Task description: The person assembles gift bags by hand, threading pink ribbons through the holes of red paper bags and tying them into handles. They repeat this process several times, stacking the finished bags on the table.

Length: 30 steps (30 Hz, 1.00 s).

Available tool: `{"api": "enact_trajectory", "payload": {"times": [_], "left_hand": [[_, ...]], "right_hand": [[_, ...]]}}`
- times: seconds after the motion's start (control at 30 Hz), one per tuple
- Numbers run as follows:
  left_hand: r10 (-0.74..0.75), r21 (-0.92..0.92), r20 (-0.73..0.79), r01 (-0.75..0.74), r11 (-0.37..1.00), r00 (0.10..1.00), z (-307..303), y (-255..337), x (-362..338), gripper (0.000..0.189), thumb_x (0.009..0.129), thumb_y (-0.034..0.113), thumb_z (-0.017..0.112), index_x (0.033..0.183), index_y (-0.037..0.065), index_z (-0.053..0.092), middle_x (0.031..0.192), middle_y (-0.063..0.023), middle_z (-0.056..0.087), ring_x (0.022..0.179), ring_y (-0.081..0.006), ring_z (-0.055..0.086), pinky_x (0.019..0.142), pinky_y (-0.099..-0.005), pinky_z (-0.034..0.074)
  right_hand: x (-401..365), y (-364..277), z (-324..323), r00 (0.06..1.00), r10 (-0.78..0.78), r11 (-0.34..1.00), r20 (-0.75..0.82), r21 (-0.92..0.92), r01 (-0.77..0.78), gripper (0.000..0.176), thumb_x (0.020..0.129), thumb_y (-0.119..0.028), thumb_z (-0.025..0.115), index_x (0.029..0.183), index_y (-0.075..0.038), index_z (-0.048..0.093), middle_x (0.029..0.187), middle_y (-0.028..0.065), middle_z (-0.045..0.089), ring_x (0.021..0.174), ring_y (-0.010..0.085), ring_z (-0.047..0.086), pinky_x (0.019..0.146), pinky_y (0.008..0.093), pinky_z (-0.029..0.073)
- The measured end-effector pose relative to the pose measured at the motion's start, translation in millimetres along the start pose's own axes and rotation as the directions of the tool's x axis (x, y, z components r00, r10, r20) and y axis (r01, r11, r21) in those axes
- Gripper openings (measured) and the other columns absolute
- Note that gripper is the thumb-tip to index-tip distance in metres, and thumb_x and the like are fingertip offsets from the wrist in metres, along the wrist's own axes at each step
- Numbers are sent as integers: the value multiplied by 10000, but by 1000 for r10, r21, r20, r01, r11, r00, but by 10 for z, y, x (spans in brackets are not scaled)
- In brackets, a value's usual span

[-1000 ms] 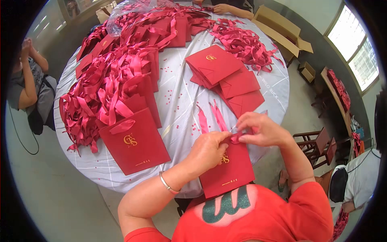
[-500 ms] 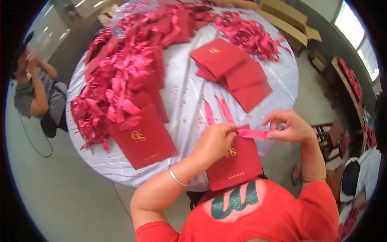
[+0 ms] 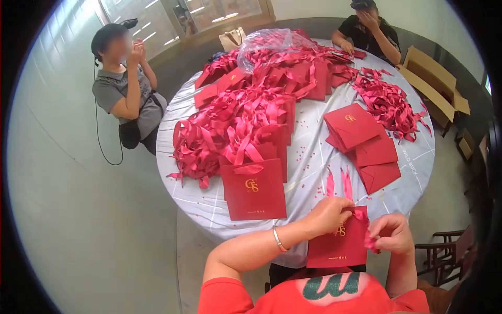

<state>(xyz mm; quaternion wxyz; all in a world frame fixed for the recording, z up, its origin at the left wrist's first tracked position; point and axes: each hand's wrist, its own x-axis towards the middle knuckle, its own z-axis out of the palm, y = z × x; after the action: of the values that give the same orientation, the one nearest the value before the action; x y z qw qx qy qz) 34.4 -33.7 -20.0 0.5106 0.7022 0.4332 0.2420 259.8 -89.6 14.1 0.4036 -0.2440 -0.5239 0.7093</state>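
A red paper bag [image 3: 334,254] with a gold logo lies at the table's near edge, against my body. My left hand [image 3: 330,215] is closed at its top edge, pinching the pink ribbon [image 3: 360,214] where it meets the bag. Beside the bag's right edge, my right hand [image 3: 392,234] is closed on a bunched length of this ribbon. Two ribbon ends [image 3: 347,184] stretch over the tablecloth beyond the bag. My fingers partly cover the logo, and the exact spot where the ribbon enters the bag is hidden.
Bags with ribbon handles [image 3: 251,191] are heaped at left. Flat red bags [image 3: 353,125] are stacked at right, near loose ribbons [image 3: 389,102]. Two people sit around the round table [image 3: 308,136]. A cardboard box [image 3: 431,78] and a wooden chair [image 3: 444,256] stand at right.
My view has tilted up and swung left, bringing both other people into sight. The ribbon stretched taut toward my right hand is now bunched in its fingers, closer to the bag.
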Motion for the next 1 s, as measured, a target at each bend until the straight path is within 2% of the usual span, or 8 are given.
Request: {"api": "enact_trajectory", "payload": {"times": [0.17, 0.23, 0.33, 0.6, 0.63, 0.67, 0.7, 1.0], "left_hand": [[199, -180, -17, -199, 963, 980, 41, -232, 49, 195, 865, 165, 579, 897, -13, 653, 769, -200, 681, 707, -249, 702, 566, -386, 500], [291, -314, -528, -501, 806, 798, 462, -361, -82, 197, 856, 180, 596, 875, -9, 649, 808, -223, 679, 764, -261, 703, 599, -409, 502], [256, -228, -538, -431, 873, 803, 456, -333, -106, 200, 861, 180, 598, 898, -9, 652, 825, -209, 684, 778, -254, 702, 626, -397, 506], [117, -119, -357, -169, 978, 927, 181, -252, -99, 224, 880, 182, 609, 988, -7, 663, 892, -156, 705, 830, -227, 695, 731, -351, 524], [135, -100, -270, -167, 981, 953, 123, -253, -69, 228, 883, 182, 610, 1000, -7, 664, 900, -150, 708, 836, -223, 694, 745, -345, 527], [158, -76, -177, -174, 982, 971, 67, -255, -35, 233, 885, 182, 611, 1011, -6, 666, 909, -143, 710, 843, -220, 693, 758, -339, 529], [181, -45, -79, -185, 982, 980, 2, -228, -6, 238, 888, 182, 613, 1022, -6, 667, 917, -136, 713, 849, -216, 693, 771, -334, 531], [243, -40, 103, -240, 970, 965, 42, -654, 376, 349, 835, 187, 686, 1159, 59, 674, 1023, -172, 709, 978, -255, 702, 852, -346, 544]], "right_hand": [[415, -42, 566, 982, -101, 973, 159, -189, 130, 653, 763, 67, 742, 1352, 8, 466, 932, 120, 671, 871, 160, 647, 765, 273, 519], [546, -153, 827, 972, 17, 987, 233, -162, 21, 748, 771, 71, 736, 1429, -1, 389, 934, 135, 670, 908, 174, 647, 830, 282, 514], [909, -385, 1236, 873, 9, 707, 488, -620, 339, 882, 816, 60, 697, 1525, -1, 175, 950, 138, 676, 889, 191, 659, 772, 266, 521], [1681, -350, 2393, 655, -259, 741, 710, -289, 606, 844, 821, 38, 699, 1490, 46, 186, 1560, 272, 214, 966, 238, 668, 691, 299, 547], [1719, -252, 2484, 639, -297, 703, 710, -291, 649, 828, 811, 17, 712, 1488, 1, 235, 1544, 271, 256, 970, 270, 670, 701, 321, 551], [1747, -108, 2580, 565, -460, 563, 685, -267, 782, 866, 789, -57, 684, 1493, 18, 185, 769, 133, 634, 683, 356, 630, 607, 433, 512], [1687, -116, 2617, 625, -328, 637, 708, -323, 700, 787, 794, -69, 671, 1454, 18, 252, 685, 136, 611, 633, 371, 616, 580, 445, 502], [1503, 1059, 2295, 621, -34, 573, 783, -494, 654, 533, 853, -87, 581, 1365, -18, 450, 777, 181, 615, 716, 378, 626, 619, 449, 494]]}}
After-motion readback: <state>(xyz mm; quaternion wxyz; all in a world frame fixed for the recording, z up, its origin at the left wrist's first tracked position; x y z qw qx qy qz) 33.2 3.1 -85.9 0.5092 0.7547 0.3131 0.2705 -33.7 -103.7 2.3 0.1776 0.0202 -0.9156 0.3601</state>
